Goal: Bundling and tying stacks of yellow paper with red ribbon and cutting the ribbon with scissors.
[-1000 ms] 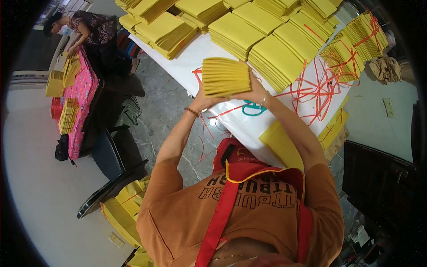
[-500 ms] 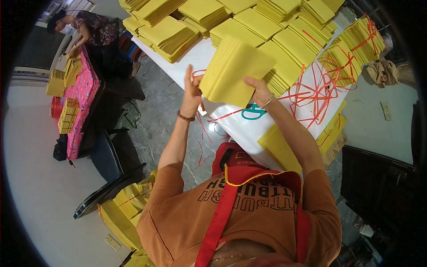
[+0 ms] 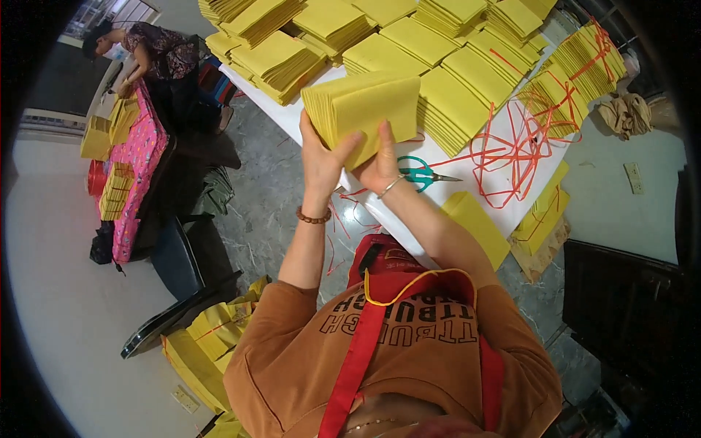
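Between both hands I hold a stack of yellow envelopes [image 3: 369, 109], tilted above the near edge of the white-covered table. My left hand [image 3: 323, 157] wraps the stack's left side, thumb across its front. My right hand [image 3: 381, 162] grips its lower edge, thumb on the front face. Just right of that hand lie teal-handled scissors [image 3: 418, 175], with their blades pointing right. Tangled red strips [image 3: 504, 157] are spread on the table beyond the scissors. Rows of similar yellow stacks [image 3: 456, 95] sit behind the held one.
Tied yellow bundles [image 3: 584, 62] stand at the table's far right. Left, a person [image 3: 164, 55] leans over a table with a pink cloth [image 3: 142, 160]. A dark chair [image 3: 175, 255] and yellow bundles [image 3: 212, 336] stand on the left. Red scraps [image 3: 332, 244] lie on the floor.
The stack has shifted left and turned more upright. My left hand, open and apart before, now grips it, and my right hand has moved left. The scissors' blades have come into sight.
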`<state>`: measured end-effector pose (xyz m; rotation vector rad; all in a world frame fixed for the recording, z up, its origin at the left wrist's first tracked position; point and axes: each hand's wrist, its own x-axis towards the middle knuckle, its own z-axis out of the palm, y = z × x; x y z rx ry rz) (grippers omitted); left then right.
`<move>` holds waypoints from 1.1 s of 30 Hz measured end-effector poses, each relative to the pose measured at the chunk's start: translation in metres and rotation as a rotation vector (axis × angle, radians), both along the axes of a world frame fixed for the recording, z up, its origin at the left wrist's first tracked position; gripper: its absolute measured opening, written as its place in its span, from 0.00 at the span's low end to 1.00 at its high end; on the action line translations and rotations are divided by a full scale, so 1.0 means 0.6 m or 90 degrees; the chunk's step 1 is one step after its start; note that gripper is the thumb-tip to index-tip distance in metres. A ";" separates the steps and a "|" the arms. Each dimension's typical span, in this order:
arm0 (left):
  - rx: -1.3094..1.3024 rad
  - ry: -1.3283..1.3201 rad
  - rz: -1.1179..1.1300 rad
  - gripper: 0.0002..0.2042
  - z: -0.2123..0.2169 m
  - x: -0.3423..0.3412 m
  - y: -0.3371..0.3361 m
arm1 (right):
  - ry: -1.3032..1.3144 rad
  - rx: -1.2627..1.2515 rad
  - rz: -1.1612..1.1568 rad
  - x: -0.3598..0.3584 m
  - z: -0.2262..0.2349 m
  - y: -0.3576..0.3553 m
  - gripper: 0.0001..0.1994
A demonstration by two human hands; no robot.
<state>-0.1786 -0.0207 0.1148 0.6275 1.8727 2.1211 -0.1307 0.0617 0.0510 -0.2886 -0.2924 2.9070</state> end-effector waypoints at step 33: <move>-0.067 -0.006 -0.442 0.63 -0.085 -0.129 -0.045 | -0.037 1.057 0.064 -0.009 -0.038 0.182 0.46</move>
